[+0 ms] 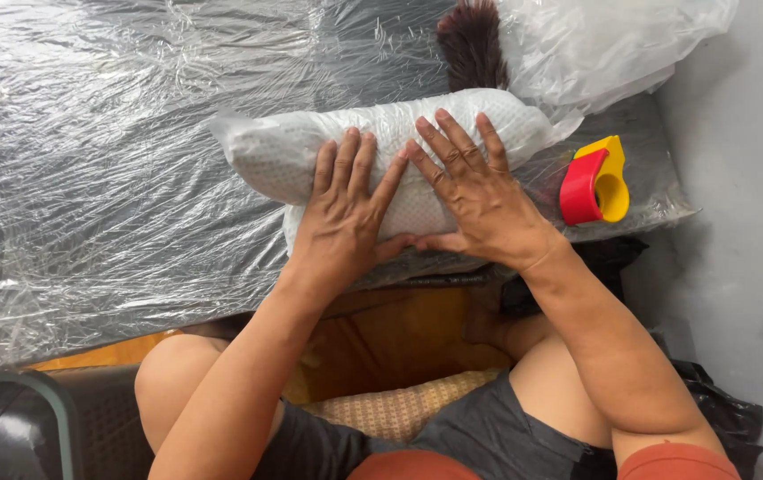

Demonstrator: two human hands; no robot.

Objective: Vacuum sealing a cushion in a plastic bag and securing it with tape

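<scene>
Bare knees and grey shorts nearest lens, person seated at table edge; left hand and right hand both flat, fingers spread, pressing white dotted bundle, gripping nothing. Bundle lies on plastic-wrapped table, near right end. Red-yellow tape dispenser just beside right wrist. Risk, judged: slick film lets bundle slide under pressure; wrist may knock dispenser off edge

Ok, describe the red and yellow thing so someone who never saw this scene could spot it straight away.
Start at the large surface covered in crinkled clear plastic film. Both hands press flat on a white dotted bundle near its front edge. Just to the right of that bundle lies the tape dispenser, the only brightly coloured plastic thing there, red and yellow.
</scene>
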